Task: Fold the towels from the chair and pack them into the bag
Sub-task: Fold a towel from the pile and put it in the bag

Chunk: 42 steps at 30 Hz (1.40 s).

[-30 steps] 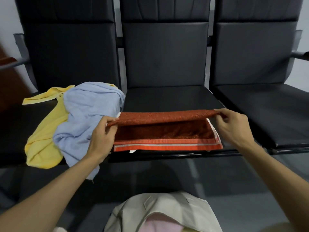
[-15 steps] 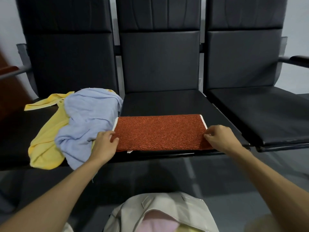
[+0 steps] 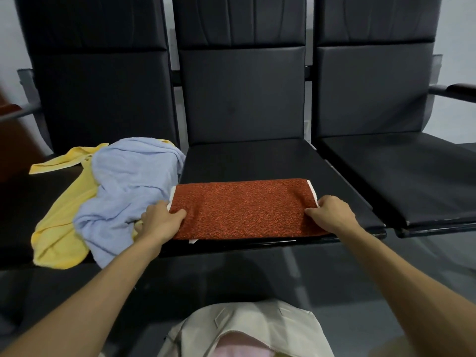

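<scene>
Towels (image 3: 128,181), three (red towel (image 3: 242,207) folded)

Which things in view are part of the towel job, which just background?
Job: red towel, held at its ends by left hand and right hand; blue towel; yellow towel; beige bag; left chair; middle chair.
Not involved: right chair; armrest.

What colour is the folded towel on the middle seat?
Speckled rust red towel with white edging, seen in the head view.

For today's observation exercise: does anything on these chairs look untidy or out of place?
The blue towel lies crumpled over the yellow towel on the left seat, both drooping over its front edge. The red towel lies neatly folded.
</scene>
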Available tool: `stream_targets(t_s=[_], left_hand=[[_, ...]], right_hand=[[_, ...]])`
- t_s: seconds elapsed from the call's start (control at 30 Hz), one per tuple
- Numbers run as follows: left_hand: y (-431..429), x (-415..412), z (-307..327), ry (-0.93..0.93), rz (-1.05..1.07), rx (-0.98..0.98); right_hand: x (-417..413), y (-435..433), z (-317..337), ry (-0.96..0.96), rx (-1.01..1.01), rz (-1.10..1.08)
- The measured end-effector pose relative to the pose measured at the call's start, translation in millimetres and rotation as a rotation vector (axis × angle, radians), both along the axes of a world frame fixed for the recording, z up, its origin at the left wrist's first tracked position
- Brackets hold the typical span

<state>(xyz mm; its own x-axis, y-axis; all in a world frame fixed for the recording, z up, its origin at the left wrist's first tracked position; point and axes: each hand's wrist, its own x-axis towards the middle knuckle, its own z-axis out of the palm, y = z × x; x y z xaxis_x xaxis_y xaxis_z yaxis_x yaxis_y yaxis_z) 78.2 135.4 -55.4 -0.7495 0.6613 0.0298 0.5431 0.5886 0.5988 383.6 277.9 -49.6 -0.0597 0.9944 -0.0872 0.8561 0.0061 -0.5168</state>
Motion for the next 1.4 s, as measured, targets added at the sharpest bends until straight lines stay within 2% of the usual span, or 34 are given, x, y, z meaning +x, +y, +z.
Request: stream_targets(t_s=[0.03,0.1,0.2,0.23,0.3,0.5,0.63,0.83,1.0,1.13,1.23,1.33,1.4], left_hand=[[1,2,2,-0.125,-0.012,0.131],[-1,8,13,-0.509,0.01,0.358],[-10,8,31,-1.167,0.122,0.505],[-13,6,35,-1.318,0.146,0.518],[-21,4,42,-1.447,0.167,0.542],[-36,7,61,-1.37,0.045,0.741],[-35,21,72,-1.271,-0.006,0.745],[-13,64,75,-1.079,-0.153,0.618],[10,107,59,-0.857,-0.319,0.375],[22,137,48,-0.748,-0.447,0.251],[27,148,38,-0.618,-0.548,0.135],[25,145,39,-0.61,-0.528,0.079],[22,135,39,-0.582,-0.507,0.134]], right_hand=[[-2,-3,1,0.052,0.027,0.009],[-6,-11,5,0.241,0.047,-0.006],[-12,-12,5,0.474,0.018,-0.056],[-14,-11,2,0.527,-0.009,-0.071],[-18,-10,-1,0.609,-0.094,-0.11],[-45,-31,11,0.888,-0.361,-0.148],[-60,-43,12,0.847,-0.455,-0.055],[-61,-46,12,0.801,-0.515,-0.031],[-56,-45,12,0.89,-0.595,-0.023],[-52,-41,11,1.004,-0.627,-0.026],[-50,-36,11,1.017,-0.632,-0.012],[-46,-35,14,1.02,-0.666,0.025],[-45,-36,16,0.971,-0.662,0.078]])
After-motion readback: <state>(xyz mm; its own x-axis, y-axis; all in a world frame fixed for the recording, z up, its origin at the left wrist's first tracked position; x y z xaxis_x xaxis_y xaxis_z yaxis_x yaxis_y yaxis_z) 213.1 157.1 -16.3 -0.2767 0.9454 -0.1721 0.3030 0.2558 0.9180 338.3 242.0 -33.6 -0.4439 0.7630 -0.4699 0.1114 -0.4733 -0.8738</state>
